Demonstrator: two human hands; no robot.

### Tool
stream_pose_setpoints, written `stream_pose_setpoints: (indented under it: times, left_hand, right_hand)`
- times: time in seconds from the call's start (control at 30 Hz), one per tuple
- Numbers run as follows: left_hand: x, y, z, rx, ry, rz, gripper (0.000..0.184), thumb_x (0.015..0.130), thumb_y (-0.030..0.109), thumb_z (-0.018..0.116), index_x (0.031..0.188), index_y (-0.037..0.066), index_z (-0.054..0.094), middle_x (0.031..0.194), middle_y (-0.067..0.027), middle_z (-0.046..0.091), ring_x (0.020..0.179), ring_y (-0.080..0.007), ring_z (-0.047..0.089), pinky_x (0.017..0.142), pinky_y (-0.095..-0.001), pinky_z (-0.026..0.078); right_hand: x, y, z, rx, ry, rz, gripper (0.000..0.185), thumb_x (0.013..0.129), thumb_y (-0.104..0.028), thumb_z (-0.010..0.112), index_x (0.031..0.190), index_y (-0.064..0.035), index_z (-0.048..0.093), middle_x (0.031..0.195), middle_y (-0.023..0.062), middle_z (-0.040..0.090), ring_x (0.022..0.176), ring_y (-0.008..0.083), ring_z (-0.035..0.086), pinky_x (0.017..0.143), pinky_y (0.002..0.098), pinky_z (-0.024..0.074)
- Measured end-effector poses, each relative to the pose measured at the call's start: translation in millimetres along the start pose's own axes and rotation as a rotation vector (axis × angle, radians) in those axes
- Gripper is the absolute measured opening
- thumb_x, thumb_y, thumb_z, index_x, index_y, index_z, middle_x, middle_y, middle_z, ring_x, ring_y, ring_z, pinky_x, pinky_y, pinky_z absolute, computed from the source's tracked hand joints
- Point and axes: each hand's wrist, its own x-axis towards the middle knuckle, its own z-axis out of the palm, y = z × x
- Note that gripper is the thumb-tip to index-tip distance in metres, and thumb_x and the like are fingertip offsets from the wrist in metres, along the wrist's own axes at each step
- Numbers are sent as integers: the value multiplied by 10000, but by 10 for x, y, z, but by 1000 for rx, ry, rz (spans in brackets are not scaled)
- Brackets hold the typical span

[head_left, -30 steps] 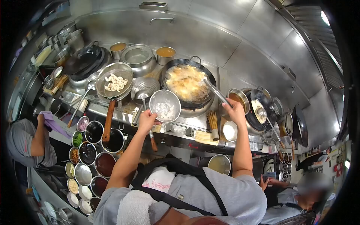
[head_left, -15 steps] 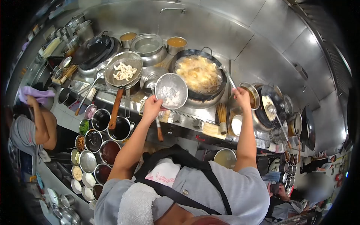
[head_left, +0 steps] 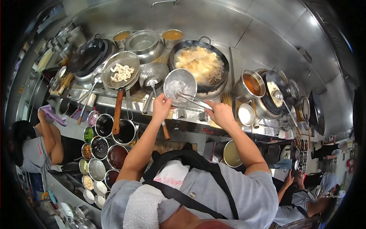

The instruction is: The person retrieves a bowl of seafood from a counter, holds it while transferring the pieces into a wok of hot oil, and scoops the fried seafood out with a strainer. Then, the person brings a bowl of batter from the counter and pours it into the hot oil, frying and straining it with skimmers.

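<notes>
Left hand: fingers and thumb of the left hand [head_left: 162, 107] pinch the near rim of a metal bowl [head_left: 191, 79]; grip closed, the bowl tipped so its inside shows.
Right hand: the right hand [head_left: 221, 114] is wrapped round the near end of metal tongs [head_left: 195, 100]; grip firm by the look of it.
Bowl: held up just near of the wok [head_left: 226, 70], slightly to its left; white pieces [head_left: 174, 86] lie inside.
Tongs: angled far and left, tips inside the bowl; whether they pinch a piece, I cannot tell.
Change: the tongs have swung from the wok's right side into the bowl; in my judgement the handling is now at the bowl, not in the oil.
Wok: pale golden food [head_left: 199, 65] sits in foaming liquid; neither hand touches it.
Strainer: far left of the bowl, the wire strainer [head_left: 134, 60] bears pale strips [head_left: 122, 72]; its wooden handle [head_left: 118, 114] points near.
Right of wok: a metal pot [head_left: 241, 91] of orange liquid; a small white-filled bowl [head_left: 246, 114] just near of it.
Co-worker: at the left, a person [head_left: 36, 152] with a purple cloth [head_left: 53, 115]; well apart from both hands.
</notes>
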Motion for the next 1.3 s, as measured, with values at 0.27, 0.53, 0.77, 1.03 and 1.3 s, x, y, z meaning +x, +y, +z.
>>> stream_pose_setpoints:
  times: [0.27,0.53,0.77,1.03,1.3]
  left_hand:
    - [53,-190,-217,-55,112,-77,121,830,4,522,736,-15,450,773,-112,576,667,-212,662,550,-298,602]
    - [44,-58,-222,-104,119,-46,156,833,15,540,716,0,438,753,-97,560,608,-177,628,538,-300,598]
    - [91,75,-158,-59,91,4,152,831,22,555,718,-4,456,731,-92,568,608,-170,630,533,-289,587]
    - [163,66,-15,160,62,109,205,813,43,587,662,-16,460,660,-59,548,590,-154,620,499,-286,551]
    - [181,72,209,8,52,88,114,826,25,556,744,-37,508,712,-76,566,632,-156,625,531,-295,582]
  right_hand:
    - [181,343,-577,88,139,387,374,810,-320,654,1125,-117,645,791,211,653,780,386,634,713,437,496]
    - [628,1555,230,834,80,686,355,842,-280,660,989,43,669,573,-11,524,470,54,448,436,225,336]
    - [584,1501,-120,505,185,489,372,857,-302,640,1072,2,657,583,-12,524,471,59,459,452,229,362]
    - [116,261,-591,181,40,188,453,769,-316,707,1134,-56,641,814,192,679,705,324,657,704,394,503]
    - [70,335,133,71,100,88,432,803,-325,665,1159,-83,621,819,194,663,726,356,639,660,422,505]
